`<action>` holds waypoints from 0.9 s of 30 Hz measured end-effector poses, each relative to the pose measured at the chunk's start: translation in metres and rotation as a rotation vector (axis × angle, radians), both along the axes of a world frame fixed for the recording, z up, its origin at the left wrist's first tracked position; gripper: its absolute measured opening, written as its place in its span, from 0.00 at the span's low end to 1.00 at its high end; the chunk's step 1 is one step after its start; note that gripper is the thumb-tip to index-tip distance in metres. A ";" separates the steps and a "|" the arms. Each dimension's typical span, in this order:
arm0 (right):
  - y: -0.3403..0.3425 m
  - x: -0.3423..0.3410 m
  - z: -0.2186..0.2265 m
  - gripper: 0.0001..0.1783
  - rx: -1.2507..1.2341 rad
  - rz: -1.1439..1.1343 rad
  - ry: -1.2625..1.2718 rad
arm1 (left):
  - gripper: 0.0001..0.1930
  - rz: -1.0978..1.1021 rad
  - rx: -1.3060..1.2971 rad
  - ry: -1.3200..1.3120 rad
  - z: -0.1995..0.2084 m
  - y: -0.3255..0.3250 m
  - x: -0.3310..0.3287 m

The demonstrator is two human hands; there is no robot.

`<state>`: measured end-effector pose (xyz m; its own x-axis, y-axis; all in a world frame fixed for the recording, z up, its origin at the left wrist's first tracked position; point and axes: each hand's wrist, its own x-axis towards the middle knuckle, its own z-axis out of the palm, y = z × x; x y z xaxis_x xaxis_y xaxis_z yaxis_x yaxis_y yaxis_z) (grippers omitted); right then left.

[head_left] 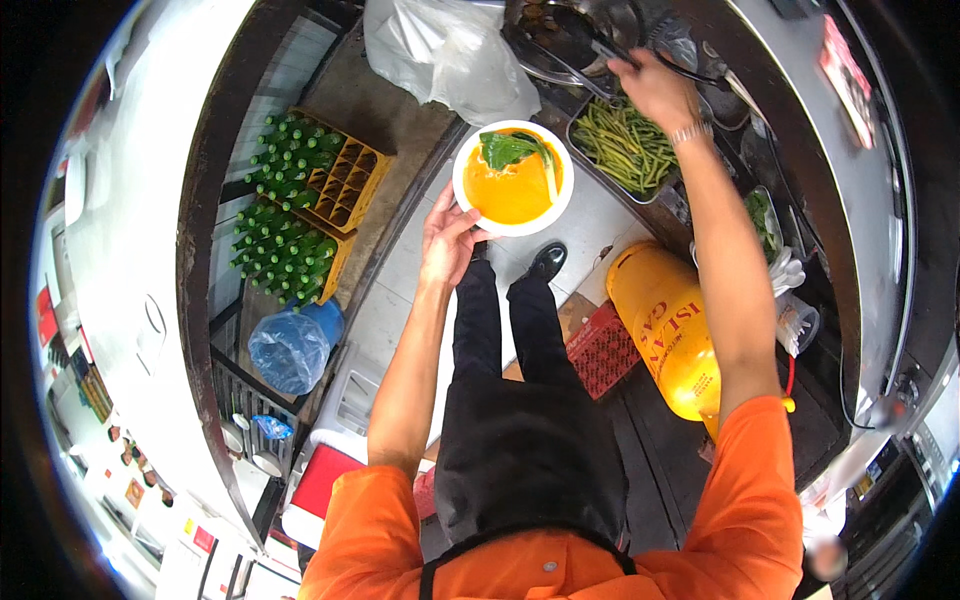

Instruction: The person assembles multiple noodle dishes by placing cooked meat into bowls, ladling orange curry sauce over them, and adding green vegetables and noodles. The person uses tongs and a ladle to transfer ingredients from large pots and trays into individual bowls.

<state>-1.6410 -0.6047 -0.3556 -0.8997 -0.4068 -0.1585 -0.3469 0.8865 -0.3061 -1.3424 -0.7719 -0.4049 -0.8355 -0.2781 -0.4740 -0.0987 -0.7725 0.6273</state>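
My left hand (452, 238) grips the rim and side of a white bowl (564, 197), thumb at the edge. In the bowl are an orange sauce (500, 200) and a stalk of leafy greens (508, 150) lying on top. At the upper right, my right hand (655, 95) is closed around a black-handled utensil (606, 46). The utensil reaches over a round metal pot (632, 14); its head is dark and hard to make out. Just below that hand stands a metal tray (640, 198) of green beans (622, 145).
A yellow gas cylinder (665, 330) and a red crate (603, 350) stand on the right. Left are yellow crates (345, 185) with green bottles (285, 250), and a blue bin (325, 322) with a plastic liner. A white plastic bag (450, 55) lies beyond the bowl.
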 end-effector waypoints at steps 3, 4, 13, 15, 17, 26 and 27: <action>0.003 -0.083 -0.088 0.30 0.060 -0.006 0.295 | 0.32 -0.036 -0.015 0.022 0.005 -0.014 -0.021; -0.028 -0.086 -0.064 0.30 0.159 0.046 0.136 | 0.32 0.014 -0.016 0.005 0.002 -0.021 -0.011; -0.036 -0.091 -0.073 0.25 -0.042 -0.083 -0.263 | 0.34 0.013 0.012 0.034 -0.007 -0.038 -0.025; -0.022 -0.086 -0.081 0.22 -0.088 -0.054 -0.108 | 0.34 0.016 0.025 0.035 -0.009 -0.039 -0.028; -0.012 -0.066 -0.074 0.20 -0.203 -0.053 -0.021 | 0.34 0.013 0.020 0.021 -0.011 -0.040 -0.029; 0.011 0.093 0.079 0.22 -0.314 -0.243 -0.305 | 0.33 -0.029 -0.020 0.028 -0.015 -0.041 -0.036; 0.018 0.107 0.084 0.22 -0.354 -0.270 -0.332 | 0.33 -0.033 -0.008 0.042 -0.015 -0.041 -0.037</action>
